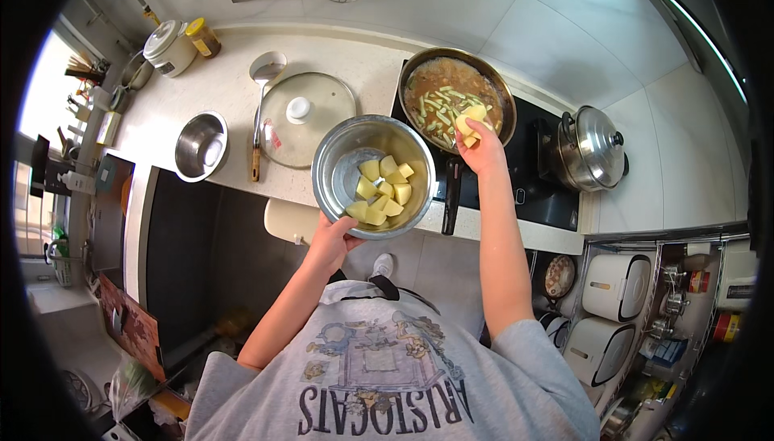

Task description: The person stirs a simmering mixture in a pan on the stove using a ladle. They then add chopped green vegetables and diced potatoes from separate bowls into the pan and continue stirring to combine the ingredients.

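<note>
My left hand (334,241) grips the rim of a stainless steel bowl (331,157), tilted in front of me with several peeled potato chunks (387,190) inside. Over the frying pan (510,99), my right hand (484,151) holds a few potato pieces (470,120) in its fingers. Brown broth (438,75) fills the pan, and cut green beans (440,105) lie in it. The pan's black handle (452,196) points toward me across the edge of the induction cooktop (526,169).
A lidded steel pot (592,148) stands on the cooktop's right side. On the countertop (242,48) lie a glass lid (320,102), a ladle (260,114) and a smaller steel bowl (201,146). A white rice cooker (170,48) and a yellow-capped jar (204,37) stand at the back left.
</note>
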Demonstrator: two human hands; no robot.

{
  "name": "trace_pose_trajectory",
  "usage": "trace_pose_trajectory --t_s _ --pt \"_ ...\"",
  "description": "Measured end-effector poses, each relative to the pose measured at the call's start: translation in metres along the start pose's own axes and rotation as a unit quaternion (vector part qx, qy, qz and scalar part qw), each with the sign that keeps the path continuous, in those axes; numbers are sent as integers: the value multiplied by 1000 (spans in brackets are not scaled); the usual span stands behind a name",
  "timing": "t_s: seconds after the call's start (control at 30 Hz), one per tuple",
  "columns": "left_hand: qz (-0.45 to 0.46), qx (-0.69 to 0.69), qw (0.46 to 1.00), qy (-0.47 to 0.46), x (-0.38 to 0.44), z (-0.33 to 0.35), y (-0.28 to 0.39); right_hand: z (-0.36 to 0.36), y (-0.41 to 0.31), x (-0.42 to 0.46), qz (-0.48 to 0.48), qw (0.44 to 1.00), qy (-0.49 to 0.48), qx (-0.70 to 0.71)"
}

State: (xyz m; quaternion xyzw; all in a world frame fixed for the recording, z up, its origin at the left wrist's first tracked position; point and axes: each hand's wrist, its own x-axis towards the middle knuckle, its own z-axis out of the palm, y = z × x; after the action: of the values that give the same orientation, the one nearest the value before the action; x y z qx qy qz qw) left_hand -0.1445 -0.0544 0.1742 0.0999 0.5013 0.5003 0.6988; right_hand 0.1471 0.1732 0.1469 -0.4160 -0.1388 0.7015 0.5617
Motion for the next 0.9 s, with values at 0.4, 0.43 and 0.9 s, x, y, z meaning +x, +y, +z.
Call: trace_pose_trajectory --t_s 0.4,0.43,0.9 --pt "25 10 1000 -4 -4 5 10 18 -65 17 -103 982 100 -126" --pt "25 15 1000 -3 -4 4 12 18 -60 1 -161 979 29 -121" --pt "33 93 994 -54 4 -1 39 119 102 -117 -319 501 -112 -797"
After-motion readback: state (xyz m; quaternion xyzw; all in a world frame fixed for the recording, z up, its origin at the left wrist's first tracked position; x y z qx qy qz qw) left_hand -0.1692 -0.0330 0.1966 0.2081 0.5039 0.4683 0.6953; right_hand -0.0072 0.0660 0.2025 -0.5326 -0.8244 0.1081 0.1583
